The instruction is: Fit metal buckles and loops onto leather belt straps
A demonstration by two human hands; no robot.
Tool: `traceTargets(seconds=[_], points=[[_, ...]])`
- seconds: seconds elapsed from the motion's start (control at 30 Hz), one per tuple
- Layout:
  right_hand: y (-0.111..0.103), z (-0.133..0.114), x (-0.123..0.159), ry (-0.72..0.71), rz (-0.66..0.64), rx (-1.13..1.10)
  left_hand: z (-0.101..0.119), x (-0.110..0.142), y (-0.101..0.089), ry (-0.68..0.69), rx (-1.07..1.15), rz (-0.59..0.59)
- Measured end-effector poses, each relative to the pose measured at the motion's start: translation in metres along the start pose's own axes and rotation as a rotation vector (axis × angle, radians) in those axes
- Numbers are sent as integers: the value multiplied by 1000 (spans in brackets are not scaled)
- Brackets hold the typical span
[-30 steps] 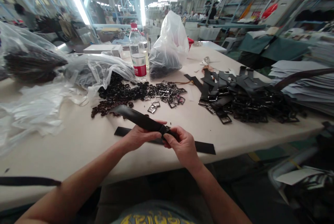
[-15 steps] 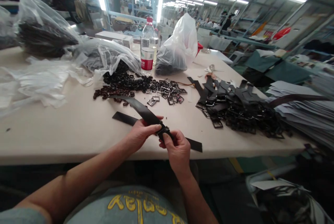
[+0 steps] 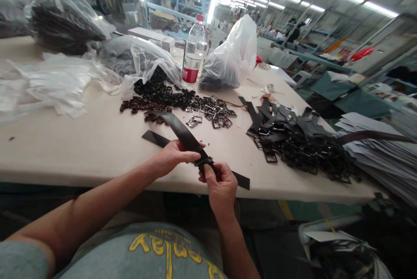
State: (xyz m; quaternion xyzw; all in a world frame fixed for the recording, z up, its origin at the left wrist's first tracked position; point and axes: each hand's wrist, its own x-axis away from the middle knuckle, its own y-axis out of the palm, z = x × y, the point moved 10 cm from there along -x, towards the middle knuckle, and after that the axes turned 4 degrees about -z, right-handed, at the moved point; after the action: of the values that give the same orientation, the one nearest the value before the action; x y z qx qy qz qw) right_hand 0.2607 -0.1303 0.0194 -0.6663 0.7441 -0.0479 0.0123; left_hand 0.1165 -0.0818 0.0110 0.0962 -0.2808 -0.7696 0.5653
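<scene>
A black belt strap (image 3: 183,133) is held above the table's front part, one end curving away toward the heaped parts. My left hand (image 3: 172,155) grips it, thumb along the top. Just beside, my right hand (image 3: 221,181) pinches the same strap near a dark buckle or loop (image 3: 204,161); the fingers partly hide this fitting. Beneath both hands another black strap (image 3: 241,180) lies flat on the table, its middle covered. Beyond the raised strap are metal buckles (image 3: 213,112), dark brown loops (image 3: 143,105) and black loops (image 3: 159,90) in loose heaps.
Straps with buckles (image 3: 293,140) lie piled on the table (image 3: 81,149) at right, beside stacked sheets (image 3: 374,144). A plastic bottle (image 3: 193,57) stands at the back between filled plastic bags (image 3: 228,60). White sheets (image 3: 55,83) cover part of the left side.
My left hand has shifted slightly back along the strap, away from my right hand, showing more of the strap near the fitting. The camera view has tilted a little.
</scene>
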Motion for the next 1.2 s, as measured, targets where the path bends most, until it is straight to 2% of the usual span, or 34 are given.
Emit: traceTargets(seconds=[0.1,0.17,0.27,0.37,0.43,0.53,0.6,0.73,0.93,1.13,1.2], points=[[1,1,2,-18,1,26,-11,2,10,-23,19,-48],[0,-3,4,-59,-49,53,-14,3,10,-30,64,-48],[-1,-26,8,-244,-220,74,-21,5,5,-100,148,-41],[-16,-42,7,-367,-239,52,-25,9,-1,-144,207,-31],[-13,-38,2,-334,-297,62,-28,12,4,-163,225,-72],[8,-30,-1,-307,-435,20,-35,18,16,-190,233,-164],[14,-27,-3,-306,-424,-11,-35,20,19,-168,208,-186],[18,-13,-5,-192,-351,41,-29,21,5,-89,46,-110],[23,9,1,51,-350,74,-41,21,-9,-95,-105,-42],[23,14,1,112,-299,29,-36,23,-12,-25,-8,100],[22,14,1,106,-275,45,-32,25,-11,-18,21,107]])
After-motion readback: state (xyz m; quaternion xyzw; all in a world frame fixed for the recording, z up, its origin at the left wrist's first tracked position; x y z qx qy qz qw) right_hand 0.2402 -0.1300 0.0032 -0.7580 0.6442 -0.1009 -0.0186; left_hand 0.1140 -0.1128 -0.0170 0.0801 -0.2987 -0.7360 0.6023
